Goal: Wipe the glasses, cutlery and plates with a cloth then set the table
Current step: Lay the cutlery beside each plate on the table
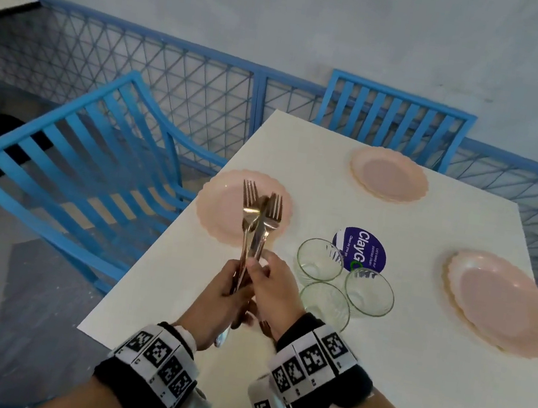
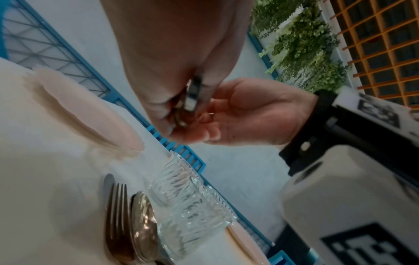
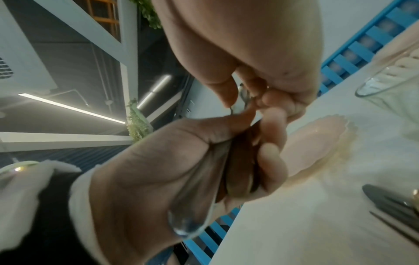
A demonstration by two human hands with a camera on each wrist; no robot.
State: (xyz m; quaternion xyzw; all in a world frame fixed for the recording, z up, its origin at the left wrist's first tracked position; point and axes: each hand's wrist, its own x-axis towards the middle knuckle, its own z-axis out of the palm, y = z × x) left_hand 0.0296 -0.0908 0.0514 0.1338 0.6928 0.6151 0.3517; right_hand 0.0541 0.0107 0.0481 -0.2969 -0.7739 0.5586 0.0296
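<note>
My two hands hold a bundle of gold-toned cutlery [image 1: 259,223] upright over the table's left side, fork tines pointing away above a pink plate [image 1: 218,210]. My left hand [image 1: 236,282] grips the handles; a spoon bowl [image 3: 188,226] sticks out below it. My right hand [image 1: 260,268] pinches a handle in the same bundle, just right of the left. Two more pink plates [image 1: 389,174] [image 1: 502,302] sit at the far side and the right. Three clear glasses [image 1: 320,257] stand together right of my hands. A fork and spoon [image 2: 127,224] appear to lie by the glasses.
The white table [image 1: 307,365] carries a round purple sticker [image 1: 361,249] behind the glasses. Blue slatted chairs stand at the left [image 1: 77,156] and at the far side [image 1: 393,117]. A blue mesh railing [image 1: 173,86] runs behind them.
</note>
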